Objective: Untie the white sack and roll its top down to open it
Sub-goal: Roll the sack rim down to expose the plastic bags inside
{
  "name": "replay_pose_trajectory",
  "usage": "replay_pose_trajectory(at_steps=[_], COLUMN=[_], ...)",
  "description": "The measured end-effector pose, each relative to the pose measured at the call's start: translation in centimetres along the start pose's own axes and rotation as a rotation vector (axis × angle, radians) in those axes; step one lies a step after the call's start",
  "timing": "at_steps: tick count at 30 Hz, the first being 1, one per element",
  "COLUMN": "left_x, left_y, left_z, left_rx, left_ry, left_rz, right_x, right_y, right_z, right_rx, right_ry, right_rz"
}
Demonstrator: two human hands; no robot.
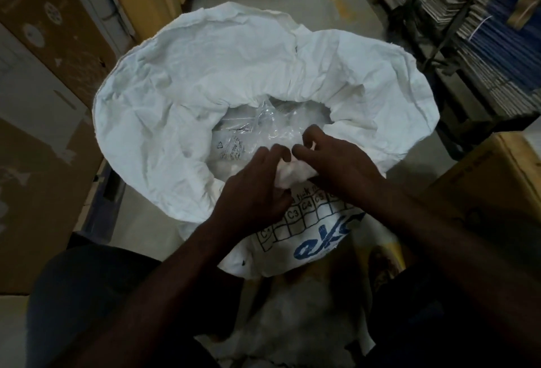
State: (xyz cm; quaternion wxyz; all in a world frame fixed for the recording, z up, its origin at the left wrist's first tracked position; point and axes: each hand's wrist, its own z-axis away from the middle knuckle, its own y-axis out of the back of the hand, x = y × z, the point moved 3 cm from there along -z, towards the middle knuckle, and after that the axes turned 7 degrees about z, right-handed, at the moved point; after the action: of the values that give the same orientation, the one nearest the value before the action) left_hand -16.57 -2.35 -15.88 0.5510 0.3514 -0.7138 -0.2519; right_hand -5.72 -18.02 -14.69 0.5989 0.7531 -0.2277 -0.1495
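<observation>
— Looking at the near rim, what could slip from here?

— Both hands pinch the same small bunch of fabric on the white sack (181, 98), right at the edge closest to the body. The left hand (251, 189) has its fingers curled over that fold, and the right hand (330, 162) meets it fingertip to fingertip, clenched on the cloth. With the grip that narrow, I'd expect the roll to go down only at that spot, leaving the far side standing.

— And the far side?

— Beyond the hands the sack mouth gapes wide and tall, already untied as far as I can see; no cord shows. A hard pull toward the body might tip the whole sack or drag it off whatever it stands on, which is hidden under the forearms.

— Anything inside at risk?

— Just past the fingertips lies a clear plastic bag (263, 130), touching or nearly touching the right hand. Fingers could snag it and fold it into the roll.

— Pose?

— Both forearms reach forward and converge, wrists bent down, palms facing the sack.
</observation>
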Motion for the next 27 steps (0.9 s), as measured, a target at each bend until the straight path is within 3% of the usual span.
replay_pose_trajectory(at_steps=[3,6,11,15,19,23,25,27], left_x=[-1.0,-1.7,-1.9,-2.0,-2.0,-1.2,-1.1,-1.2], left_y=[1.3,2.2,2.4,1.9,0.2,-0.5,-0.5,-0.7], left_z=[-0.9,-1.8,-1.6,-1.5,-1.3,-0.6,-0.6,-0.9], left_rx=[-0.046,-0.167,-0.485,-0.537,-0.458,-0.257,-0.148,-0.091], left_ry=[0.264,0.42,0.369,0.313,0.139,0.013,-0.042,-0.042], left_rz=[0.394,0.537,0.536,0.486,0.095,-0.266,-0.328,-0.323], right_x=[-0.7,-1.5,-2.6,-2.6,-1.0,3.1,4.6,4.4], right_y=[-0.1,-0.1,-0.9,-1.7,-1.7,-2.1,-1.9,-1.6], right_z=[0.4,0.6,0.8,0.8,0.9,1.5,1.5,1.3], right_rx=[0.058,0.122,0.054,0.076,-0.076,-0.334,-0.35,-0.265], right_ry=[-0.045,-0.022,0.025,0.128,0.18,0.122,0.058,-0.007], right_rz=[0.009,-0.021,-0.037,0.005,-0.061,0.099,0.157,0.16])
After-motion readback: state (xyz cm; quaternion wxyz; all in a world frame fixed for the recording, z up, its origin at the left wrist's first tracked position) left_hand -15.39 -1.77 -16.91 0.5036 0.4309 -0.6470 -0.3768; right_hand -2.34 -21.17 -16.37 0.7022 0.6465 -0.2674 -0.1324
